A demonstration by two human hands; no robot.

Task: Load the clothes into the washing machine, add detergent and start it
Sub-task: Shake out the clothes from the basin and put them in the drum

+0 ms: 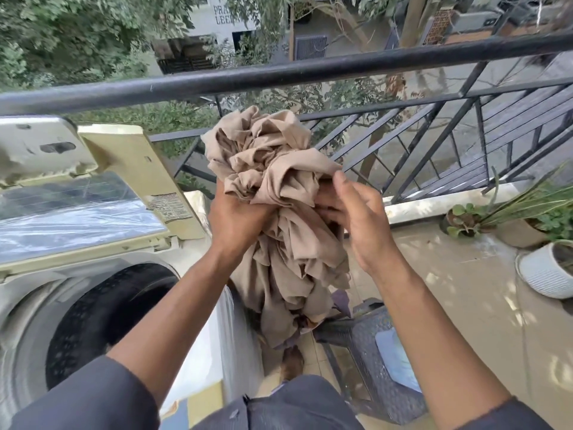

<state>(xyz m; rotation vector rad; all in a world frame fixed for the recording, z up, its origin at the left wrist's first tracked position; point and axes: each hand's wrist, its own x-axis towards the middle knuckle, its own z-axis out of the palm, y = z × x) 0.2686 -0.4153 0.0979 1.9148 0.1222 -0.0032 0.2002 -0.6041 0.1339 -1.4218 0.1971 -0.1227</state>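
Both hands hold a bunched beige garment (279, 212) up before a black railing (279, 72), its long axis vertical, tail hanging toward a dark basket (372, 352). Left hand (235, 218) grips it w/ curled fingers; right hand (356, 218) pinches its side. Washing machine (93, 305) at left, lid (93, 193) raised; lid sticker unreadable. Far building reads "PRA… LEE…", partly hidden.

the washing machine (93, 305) stands at the left, its lid (102, 193) raised at its far side; the bundle of cloth (279, 212) is held right of the machine, above the basket (372, 352) at near right; the railing (279, 76) runs behind; potted plants (527, 237) sit far right on the floor (465, 290).
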